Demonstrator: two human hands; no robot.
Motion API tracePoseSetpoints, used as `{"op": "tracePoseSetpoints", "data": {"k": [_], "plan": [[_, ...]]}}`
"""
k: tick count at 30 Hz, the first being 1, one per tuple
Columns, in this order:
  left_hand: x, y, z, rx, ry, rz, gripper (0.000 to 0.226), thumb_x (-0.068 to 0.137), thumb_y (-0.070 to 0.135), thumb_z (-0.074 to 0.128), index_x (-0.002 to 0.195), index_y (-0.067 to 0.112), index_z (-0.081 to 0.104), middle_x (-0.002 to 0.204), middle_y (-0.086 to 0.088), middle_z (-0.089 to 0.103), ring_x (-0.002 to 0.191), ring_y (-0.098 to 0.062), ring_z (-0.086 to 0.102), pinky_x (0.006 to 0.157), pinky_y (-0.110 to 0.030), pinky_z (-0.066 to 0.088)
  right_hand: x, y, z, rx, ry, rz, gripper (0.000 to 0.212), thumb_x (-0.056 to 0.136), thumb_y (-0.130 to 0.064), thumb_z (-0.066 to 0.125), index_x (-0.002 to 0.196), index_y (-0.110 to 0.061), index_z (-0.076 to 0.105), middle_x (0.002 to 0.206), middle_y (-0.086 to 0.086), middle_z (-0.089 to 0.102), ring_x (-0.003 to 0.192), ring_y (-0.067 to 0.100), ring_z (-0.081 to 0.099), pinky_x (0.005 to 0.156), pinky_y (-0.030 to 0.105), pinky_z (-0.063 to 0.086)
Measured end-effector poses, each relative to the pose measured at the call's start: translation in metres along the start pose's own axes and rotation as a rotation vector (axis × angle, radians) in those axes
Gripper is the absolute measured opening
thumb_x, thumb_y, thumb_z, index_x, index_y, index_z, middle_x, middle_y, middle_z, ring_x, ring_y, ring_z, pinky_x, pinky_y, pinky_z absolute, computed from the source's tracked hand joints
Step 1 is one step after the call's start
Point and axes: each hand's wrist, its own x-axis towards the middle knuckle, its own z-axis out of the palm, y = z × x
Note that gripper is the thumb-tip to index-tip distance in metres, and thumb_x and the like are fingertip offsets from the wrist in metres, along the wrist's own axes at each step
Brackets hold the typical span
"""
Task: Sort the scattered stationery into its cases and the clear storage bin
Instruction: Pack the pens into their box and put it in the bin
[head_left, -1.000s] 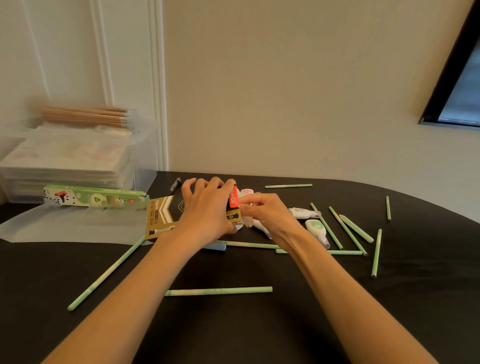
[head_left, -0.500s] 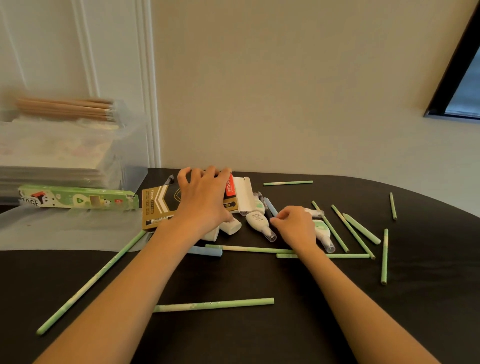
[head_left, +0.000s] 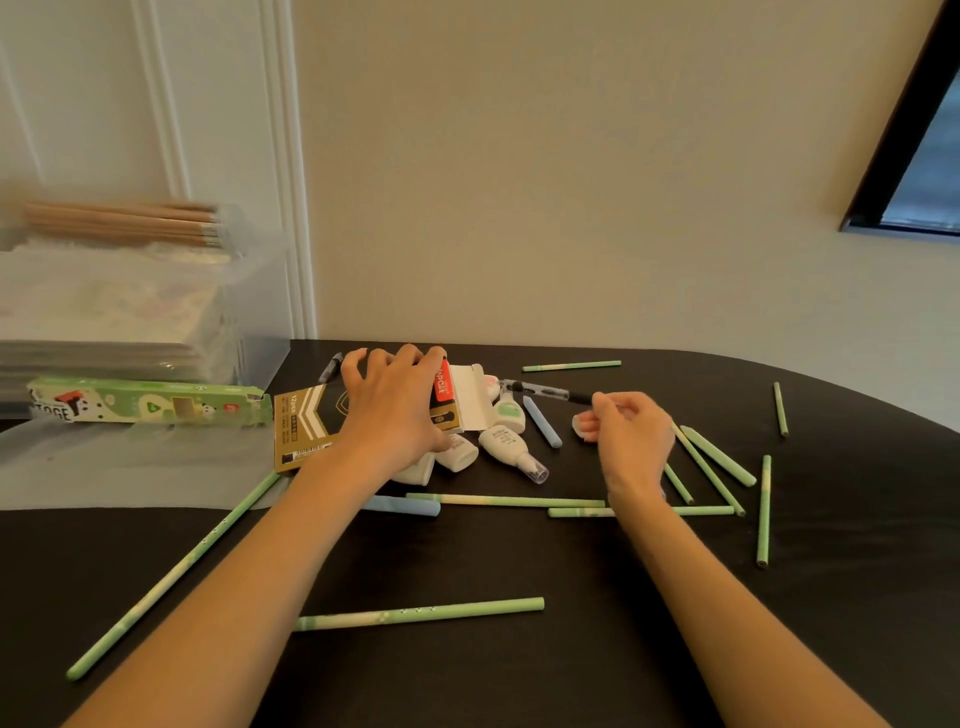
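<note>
Now the right hand (head_left: 626, 434), having left the correction tapes, is pinching a black pen (head_left: 545, 392) just right of the gold pen box (head_left: 306, 431) that the left hand (head_left: 397, 410) is gripping, ready for boxing.

Left hand (head_left: 395, 410) lay palm-down on the black-and-gold box (head_left: 311, 426), fingers curled over its far edge, white flap (head_left: 467, 397) open at the right end. Right hand (head_left: 631, 431) pinched a black pen (head_left: 545, 391) by one end, just above the table (head_left: 857, 597), beside the correction-tape dispensers (head_left: 511, 449) and a blue pencil (head_left: 543, 428). Green pencils (head_left: 421, 613) lay scattered around both arms; a green case (head_left: 150, 408) sat against the clear bin (head_left: 249, 312) at left.
</note>
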Motion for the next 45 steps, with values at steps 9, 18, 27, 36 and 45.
{"op": "tracePoseSetpoints", "data": {"k": [9,18,27,36,45], "plan": [[0.000,-0.008,-0.003,0.009,-0.006,-0.032,0.089,0.074,0.047,0.072,0.144,0.026,0.022,0.144,0.001,0.035,0.134,-0.024,0.029,0.111,-0.042,0.011,-0.007,-0.020,-0.013,0.443,-0.154,0.186,0.018,0.093,-0.001,0.049,0.081,-0.008,0.060,0.067,0.010,0.061,0.054,0.013,0.057,0.055,0.020,0.049],[-0.001,0.001,-0.002,0.008,-0.040,0.014,0.086,0.074,0.046,0.072,0.143,0.027,0.024,0.143,0.001,0.036,0.133,-0.024,0.030,0.110,-0.042,0.013,-0.014,-0.022,-0.006,0.448,-0.315,0.187,0.014,0.093,-0.002,0.050,0.086,-0.005,0.061,0.067,0.010,0.063,0.053,0.011,0.061,0.054,0.017,0.052],[-0.004,0.017,-0.002,0.001,-0.087,0.114,0.090,0.075,0.045,0.072,0.145,0.025,0.020,0.146,0.002,0.032,0.136,-0.023,0.026,0.113,-0.044,0.006,-0.027,-0.024,0.001,0.379,-0.576,0.052,0.005,0.089,-0.002,0.056,0.089,-0.006,0.059,0.072,0.008,0.071,0.063,0.013,0.067,0.057,0.018,0.053],[-0.005,0.018,-0.002,-0.020,-0.081,0.145,0.088,0.075,0.043,0.072,0.145,0.026,0.021,0.145,0.002,0.033,0.136,-0.023,0.027,0.113,-0.044,0.006,-0.029,-0.024,0.010,0.041,-0.571,-0.095,0.016,0.086,-0.012,0.063,0.084,-0.026,0.069,0.100,0.000,0.059,0.090,0.009,0.051,0.072,0.021,0.041],[-0.007,0.022,-0.007,-0.053,-0.079,0.209,0.089,0.073,0.046,0.073,0.144,0.027,0.023,0.141,0.003,0.036,0.133,-0.022,0.029,0.112,-0.041,0.007,-0.026,-0.027,0.013,-0.033,-0.545,-0.198,0.011,0.086,-0.015,0.064,0.083,-0.025,0.068,0.125,-0.005,0.045,0.118,0.007,0.037,0.100,0.033,0.037]]}}
